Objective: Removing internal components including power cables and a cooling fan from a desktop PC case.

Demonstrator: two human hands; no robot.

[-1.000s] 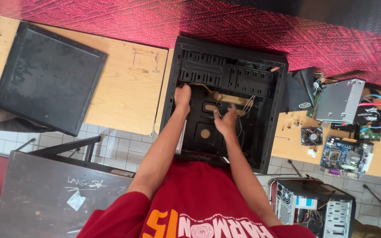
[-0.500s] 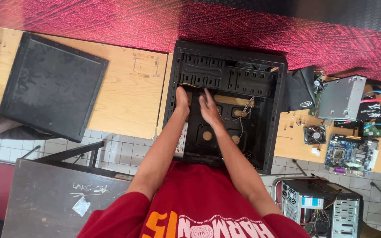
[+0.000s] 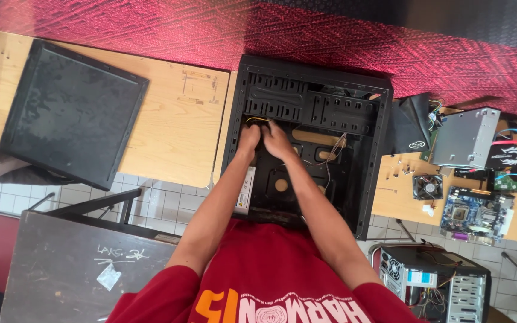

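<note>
An open black computer case (image 3: 378,155) lies flat on a wooden desk (image 3: 175,131). Both my arms reach into it. My left hand (image 3: 248,139) and my right hand (image 3: 277,141) are pressed together at the upper left of the case's interior, just below the drive bays. A loop of yellow wires (image 3: 257,119) shows right above the fingertips. My left fingers curl at these wires. My right fingers point at the same spot, and their grip is hidden. Thin loose wires (image 3: 330,157) run across the case floor to the right of my hands.
The black side panel (image 3: 70,113) lies on the desk to the left. On the right are a silver drive (image 3: 465,137), a small fan (image 3: 427,186) and a motherboard (image 3: 474,212). A second tower case (image 3: 432,287) stands at lower right, a dark desk (image 3: 67,269) at lower left.
My right hand has moved left from the middle of the case to join my left hand at the yellow wires. My left hand has barely shifted.
</note>
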